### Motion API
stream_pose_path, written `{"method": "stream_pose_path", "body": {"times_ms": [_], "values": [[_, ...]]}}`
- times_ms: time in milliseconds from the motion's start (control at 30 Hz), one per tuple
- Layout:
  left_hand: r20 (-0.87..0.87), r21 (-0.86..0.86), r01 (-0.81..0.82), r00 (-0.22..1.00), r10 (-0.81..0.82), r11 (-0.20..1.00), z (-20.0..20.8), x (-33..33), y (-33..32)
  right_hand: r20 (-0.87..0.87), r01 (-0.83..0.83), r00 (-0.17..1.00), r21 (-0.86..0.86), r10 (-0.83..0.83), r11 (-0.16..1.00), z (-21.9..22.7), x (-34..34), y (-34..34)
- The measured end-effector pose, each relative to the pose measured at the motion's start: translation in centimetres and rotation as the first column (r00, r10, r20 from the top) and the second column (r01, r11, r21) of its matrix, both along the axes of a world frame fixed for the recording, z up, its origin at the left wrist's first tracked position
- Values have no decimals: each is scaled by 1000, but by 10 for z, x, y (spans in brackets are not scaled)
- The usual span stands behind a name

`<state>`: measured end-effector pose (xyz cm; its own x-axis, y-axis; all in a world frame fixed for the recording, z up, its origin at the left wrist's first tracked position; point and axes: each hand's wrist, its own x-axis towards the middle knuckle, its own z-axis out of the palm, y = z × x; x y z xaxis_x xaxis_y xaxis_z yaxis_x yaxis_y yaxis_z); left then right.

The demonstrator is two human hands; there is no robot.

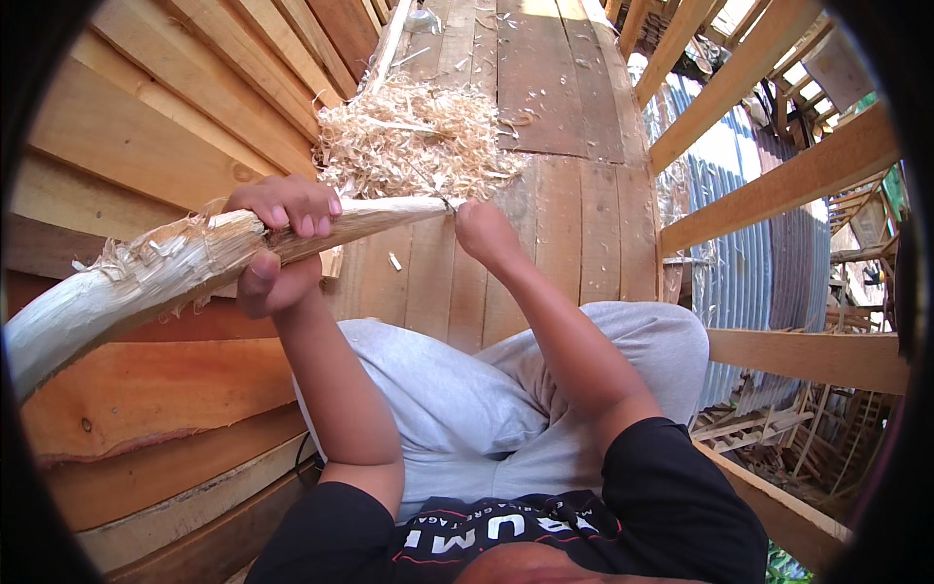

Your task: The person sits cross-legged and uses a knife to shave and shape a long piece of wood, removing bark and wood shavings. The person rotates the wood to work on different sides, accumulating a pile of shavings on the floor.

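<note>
A long, pale, peeled wooden pole (195, 255) runs from the left edge toward the middle, narrowing to a slim end. Its surface is rough, with curled shavings clinging to the thicker part. My left hand (284, 216) is wrapped round the pole, fingers over the top and thumb beneath. At the slim end, my right hand (484, 234) is closed in a fist. A small, thin dark piece shows beside that fist against the pole's tip; most of whatever the fist holds is hidden.
A heap of wood shavings (413, 141) lies on the plank floor (559, 224) beyond the pole. Stacked boards form a wall (146, 380) on the left. Wooden railing slats (769, 219) stand on the right, with corrugated metal sheets (725, 253) outside. My bent legs (438, 389) are close below.
</note>
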<state>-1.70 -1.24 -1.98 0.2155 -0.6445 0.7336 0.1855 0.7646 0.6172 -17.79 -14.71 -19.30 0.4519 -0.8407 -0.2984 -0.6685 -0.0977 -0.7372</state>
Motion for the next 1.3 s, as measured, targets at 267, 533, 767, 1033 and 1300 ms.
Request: {"method": "stream_pose_path", "body": {"times_ms": [267,533,767,1033,1300], "values": [[-22,7,-22,1000,22,1000,-1,0,2,58,1,998,-3,-1,1000,-9,-4,-6],[-53,9,-54,997,55,998,-6,8,8,34,-56,998,22,55,998,36,7,19],[-62,47,-142,987,145,989,-2,3,8,-8,26,1000,-13,-26,1000,18,9,9],[-31,36,-113,993,114,993,-9,11,15,51,-70,996,-1,70,998,67,11,30],[-25,29,-104,994,104,994,-2,7,7,86,14,996,-3,-13,1000,-8,11,-6]]}}
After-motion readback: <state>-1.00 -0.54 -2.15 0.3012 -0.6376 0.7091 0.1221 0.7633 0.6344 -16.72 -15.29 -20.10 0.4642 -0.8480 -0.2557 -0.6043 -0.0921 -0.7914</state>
